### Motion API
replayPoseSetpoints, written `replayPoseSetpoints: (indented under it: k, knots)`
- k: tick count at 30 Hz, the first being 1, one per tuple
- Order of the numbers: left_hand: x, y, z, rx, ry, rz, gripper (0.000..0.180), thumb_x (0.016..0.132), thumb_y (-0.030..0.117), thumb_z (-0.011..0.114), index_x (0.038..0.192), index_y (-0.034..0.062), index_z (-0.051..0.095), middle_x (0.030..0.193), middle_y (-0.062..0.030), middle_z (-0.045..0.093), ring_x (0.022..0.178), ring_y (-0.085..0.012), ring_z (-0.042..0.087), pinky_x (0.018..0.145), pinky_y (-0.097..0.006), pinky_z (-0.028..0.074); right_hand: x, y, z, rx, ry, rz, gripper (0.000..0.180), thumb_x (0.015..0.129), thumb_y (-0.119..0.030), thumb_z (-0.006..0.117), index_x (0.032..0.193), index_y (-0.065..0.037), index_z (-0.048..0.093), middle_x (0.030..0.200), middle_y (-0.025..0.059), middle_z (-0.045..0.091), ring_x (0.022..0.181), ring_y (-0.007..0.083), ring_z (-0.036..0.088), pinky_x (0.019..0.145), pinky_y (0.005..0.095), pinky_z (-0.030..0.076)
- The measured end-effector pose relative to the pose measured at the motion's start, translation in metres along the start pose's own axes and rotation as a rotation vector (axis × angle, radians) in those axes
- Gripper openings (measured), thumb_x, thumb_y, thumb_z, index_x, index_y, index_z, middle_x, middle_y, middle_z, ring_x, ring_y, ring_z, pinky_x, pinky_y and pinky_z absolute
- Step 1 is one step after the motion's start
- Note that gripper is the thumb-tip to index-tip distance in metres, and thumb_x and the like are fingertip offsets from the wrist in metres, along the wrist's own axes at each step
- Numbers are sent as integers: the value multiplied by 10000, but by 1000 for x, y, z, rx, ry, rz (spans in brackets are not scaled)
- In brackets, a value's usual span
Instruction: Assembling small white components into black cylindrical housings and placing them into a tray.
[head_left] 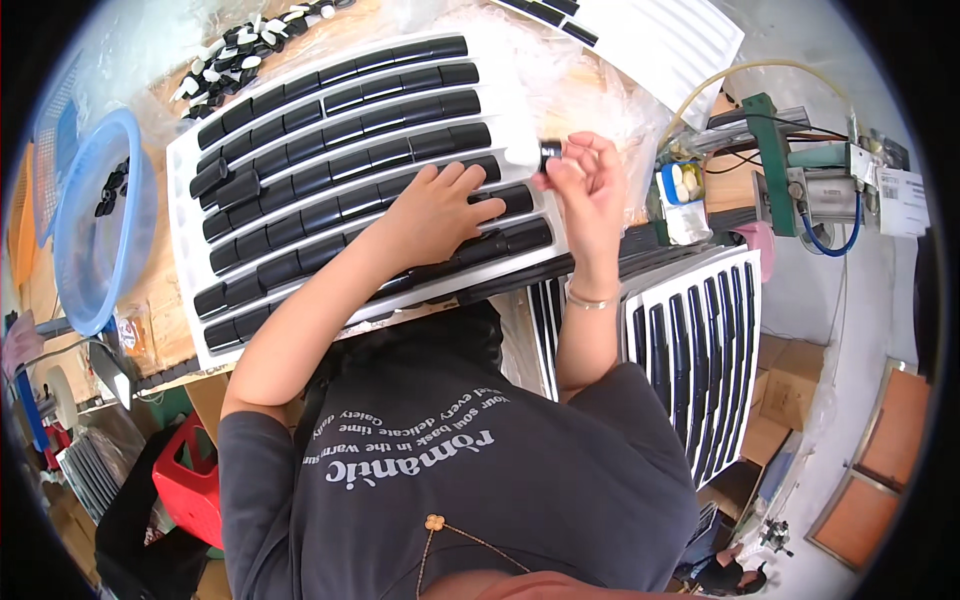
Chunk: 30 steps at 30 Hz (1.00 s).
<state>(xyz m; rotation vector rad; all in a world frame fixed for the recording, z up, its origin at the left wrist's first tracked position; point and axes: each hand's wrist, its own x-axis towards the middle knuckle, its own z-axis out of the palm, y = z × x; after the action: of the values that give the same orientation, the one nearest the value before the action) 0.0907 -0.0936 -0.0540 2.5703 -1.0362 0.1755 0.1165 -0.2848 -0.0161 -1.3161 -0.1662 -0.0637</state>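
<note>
A white tray [183,175] holds several curved rows of glossy black cylindrical pieces [350,135]. My left hand [440,215] rests over the right part of the lower rows, fingers apart and touching the black pieces; what lies under the palm is hidden. To the right of the tray, my right hand [585,175] is raised, with thumb and fingers pinched on a small black cylindrical piece [550,155]. Two pieces [238,190] at the left end sit tilted out of line with their rows.
Loose black and white pieces [235,65] lie in a heap at the far left. A blue plastic basin [75,240] stands left of the tray. At right are a green metal fixture [765,150] and a stack of filled trays [745,400]. A red stool [185,480] stands lower left.
</note>
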Motion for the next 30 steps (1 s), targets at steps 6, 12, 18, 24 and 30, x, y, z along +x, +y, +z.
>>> replayPoseSetpoints:
  k: [6, 12, 18, 24, 30]
  knots:
    - [-4, 1, 3, -77, 66, -22, 325, 760, 170, 687, 1053, 141, 549, 964, -92, 502, 910, -255, 500, 750, -365, 397, -29, 30, -34, -99, 1, 8, 329, 841, 39, 626, 1165, 44, 571, 894, 8, 573, 730, 76, 556, 633, 225, 479]
    - [-11, 21, -9, -410, 300, -265, 494, 711, 38, 709, 1162, 77, 514, 999, -108, 584, 964, -292, 535, 848, -380, 401, -40, 13, -23, -40, -10, 74, 318, 836, 38, 636, 1148, 64, 577, 826, 22, 573, 668, 79, 550, 623, 207, 461]
    - [-17, 29, -32, -468, 404, -269, 532, 672, -16, 729, 1165, 43, 539, 1029, -122, 597, 967, -305, 562, 804, -362, 466, -42, 5, -1, 3, -157, 71, 316, 829, 80, 624, 1140, 73, 570, 888, 37, 570, 754, 95, 606, 707, 233, 538]
    - [-26, 29, -54, -399, 447, -226, 489, 641, -43, 736, 1102, 26, 586, 1016, -129, 592, 932, -311, 576, 781, -359, 484, -39, 2, 2, -39, -244, 32, 323, 818, 96, 628, 1134, 76, 568, 904, 49, 572, 796, 103, 621, 743, 241, 561]
    - [-29, 34, -57, -569, 368, -246, 486, 657, -50, 707, 1122, 6, 576, 1045, -144, 593, 934, -317, 583, 788, -361, 490, -41, -3, 13, -61, -362, 49, 312, 802, 120, 627, 1108, 80, 582, 909, 59, 563, 804, 102, 616, 742, 232, 557]
